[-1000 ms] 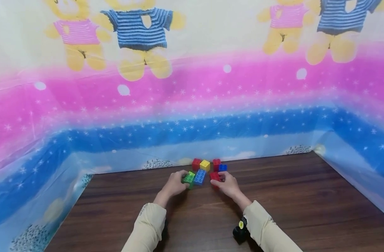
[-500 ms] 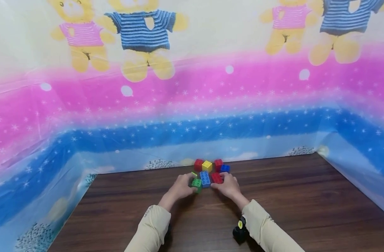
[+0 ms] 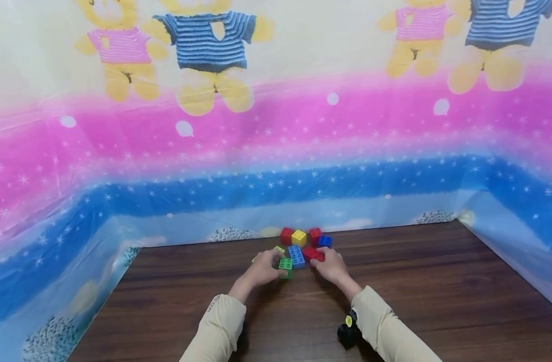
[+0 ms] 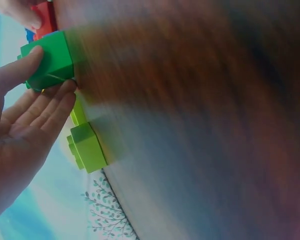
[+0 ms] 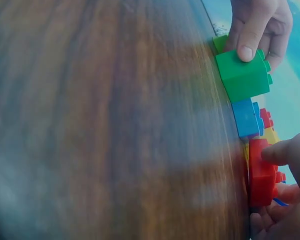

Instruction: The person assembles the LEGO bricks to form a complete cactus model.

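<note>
My left hand (image 3: pixel 263 268) pinches a green toy brick (image 3: pixel 286 267) between its thumb and fingers. In the left wrist view, the thumb presses one face of that brick. Behind this hand lie lime-green bricks (image 4: pixel 90 150), partly hidden in the head view. A light-blue studded brick (image 3: pixel 296 256) lies between the two hands, close to the green one. On its other side my right hand (image 3: pixel 332 266) holds a red brick (image 5: pixel 262 170), thumb on one side and fingers on the other.
Behind the hands, a red brick (image 3: pixel 287 236), a yellow brick (image 3: pixel 299 238), another red brick (image 3: pixel 315 235) and a dark-blue brick (image 3: pixel 324 242) stand near the table's back edge. A printed cloth (image 3: pixel 276 201) rises behind the wooden table (image 3: pixel 393 271).
My left hand has moved right with the green brick, towards the light-blue one, leaving lime green behind it. The red brick in my right hand has turned and sits nearer the light-blue brick.
</note>
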